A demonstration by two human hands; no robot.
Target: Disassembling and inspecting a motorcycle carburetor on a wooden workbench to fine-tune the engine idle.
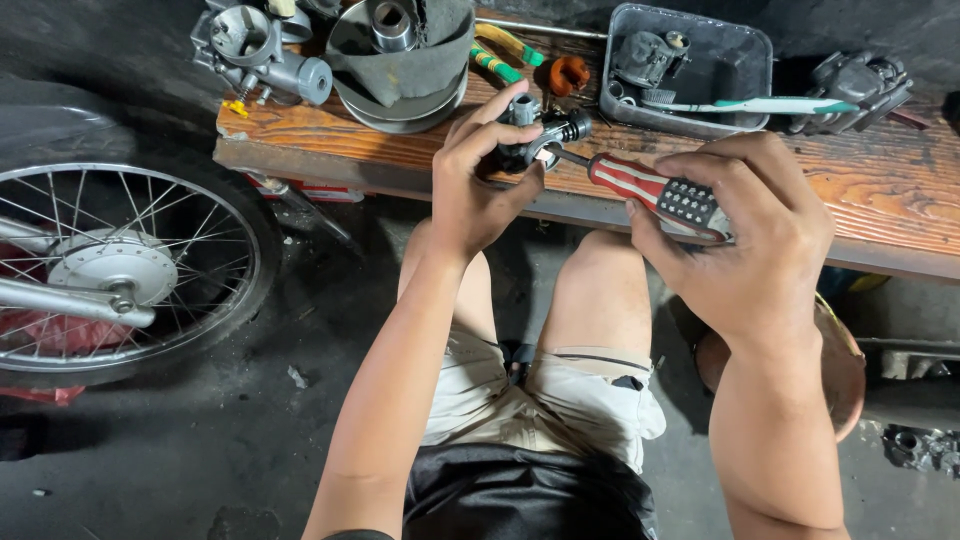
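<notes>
We see a red-and-white striped screwdriver handle [650,192] with a black studded end, an orange-brown grained wooden desk [880,185], a grey plastic tray [735,50].

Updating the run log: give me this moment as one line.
left hand: grips small metal carburetor part | right hand: holds striped-handle screwdriver, tip at part | wooden bench: grey tray, toothbrush

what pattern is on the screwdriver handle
Red and white stripes, with white stars on a dark butt end, on the screwdriver in the right hand; head view.
</notes>
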